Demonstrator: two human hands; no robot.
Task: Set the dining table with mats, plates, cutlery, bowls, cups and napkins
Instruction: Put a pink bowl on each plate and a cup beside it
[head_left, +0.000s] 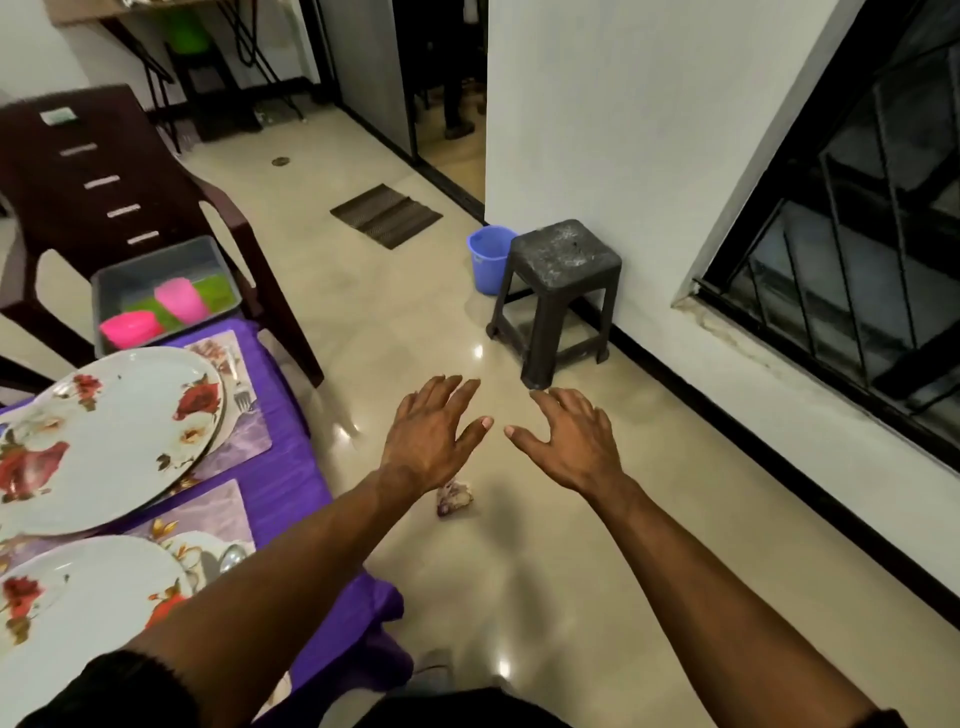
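My left hand (431, 431) and my right hand (566, 441) are stretched out side by side over the floor, fingers spread, holding nothing. A crumpled napkin (454, 498) lies on the floor just below my left hand. At the left stands the table with a purple cloth (291, 467). On it lie patterned mats (218, 512) and white plates with red flowers (104, 436), a second one nearer me (78, 608). A fork (243, 401) and a spoon (234, 557) rest on the mats. A grey tray (208, 255) holds pink cups (179, 299).
A dark plastic chair (104, 182) stands behind the tray. A black stool (563, 291) and a blue bucket (488, 257) sit by the white wall. A barred window (857, 249) runs along the right. A dark floor mat (387, 215) lies further off.
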